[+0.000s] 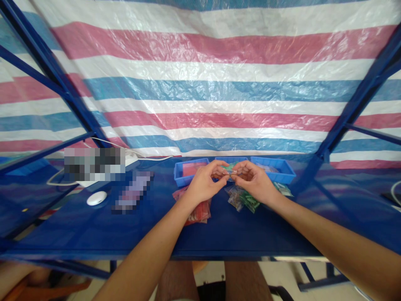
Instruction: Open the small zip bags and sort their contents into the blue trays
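The left hand (203,184) and the right hand (256,184) meet above the deep-blue, smooth-topped table (219,242), fingertips close together. Between them is a small, partly see-through item (231,172), too small and blurred to identify. The left thumb and forefinger curve toward each other in a rounded pinch, their tips nearly closed at the item's left side; the other left fingers are bent in behind. The right hand mirrors this, thumb and forefinger bent and pinching the right side, with its remaining fingers curled and largely hidden.

Just behind the hands stand three open, rectangular blue plastic trays: a left tray (184,181) with flat red contents, a middle tray (226,159) mostly hidden by the hands, and a right tray (286,177) holding clear packets. A heap of flat red plastic packets (202,214) lies beneath the left wrist. Near the right hand lie clear packets with brownish contents (234,198), touching flat green packets (250,203); green-and-white packets (282,189) lie beyond the right wrist. A glossy white oval object (97,198) rests well apart to the left.
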Available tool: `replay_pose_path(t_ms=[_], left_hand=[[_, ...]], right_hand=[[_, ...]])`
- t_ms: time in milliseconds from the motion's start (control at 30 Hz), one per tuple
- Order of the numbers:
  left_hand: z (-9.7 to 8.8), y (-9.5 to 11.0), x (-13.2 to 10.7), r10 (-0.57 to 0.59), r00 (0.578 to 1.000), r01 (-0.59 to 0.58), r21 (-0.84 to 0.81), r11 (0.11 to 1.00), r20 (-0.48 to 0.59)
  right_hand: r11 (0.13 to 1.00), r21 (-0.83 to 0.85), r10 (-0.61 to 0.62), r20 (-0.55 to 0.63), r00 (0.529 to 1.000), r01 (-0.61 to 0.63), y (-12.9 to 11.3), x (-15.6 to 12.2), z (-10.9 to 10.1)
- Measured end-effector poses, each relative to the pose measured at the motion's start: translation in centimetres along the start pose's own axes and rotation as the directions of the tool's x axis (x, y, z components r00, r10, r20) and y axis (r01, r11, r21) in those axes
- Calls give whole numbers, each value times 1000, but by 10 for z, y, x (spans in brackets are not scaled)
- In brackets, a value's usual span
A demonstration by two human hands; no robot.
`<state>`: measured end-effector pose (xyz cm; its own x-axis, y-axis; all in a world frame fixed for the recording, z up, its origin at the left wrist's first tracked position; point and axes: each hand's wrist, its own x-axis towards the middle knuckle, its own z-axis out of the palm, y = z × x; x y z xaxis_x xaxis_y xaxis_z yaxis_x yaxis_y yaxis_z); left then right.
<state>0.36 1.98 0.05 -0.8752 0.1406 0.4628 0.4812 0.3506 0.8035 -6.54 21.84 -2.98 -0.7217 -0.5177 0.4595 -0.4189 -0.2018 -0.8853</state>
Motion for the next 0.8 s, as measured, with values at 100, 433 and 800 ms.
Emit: replay_pose_path(t_ms=[100,433,800], left_hand=[[0,0,0,4,1000,-4,-23,1000,0],[0,1,0,-12,1000,12,-36,999,-12],[0,-2,2,8,1000,-10,-92,996,-15]], right_hand=[[1000,18,-11,11,1000,11,-1,0,0],[999,46,13,24,1000,-14,-5,0,1],[998,64,26,17,1000,-27,-7,0,1]])
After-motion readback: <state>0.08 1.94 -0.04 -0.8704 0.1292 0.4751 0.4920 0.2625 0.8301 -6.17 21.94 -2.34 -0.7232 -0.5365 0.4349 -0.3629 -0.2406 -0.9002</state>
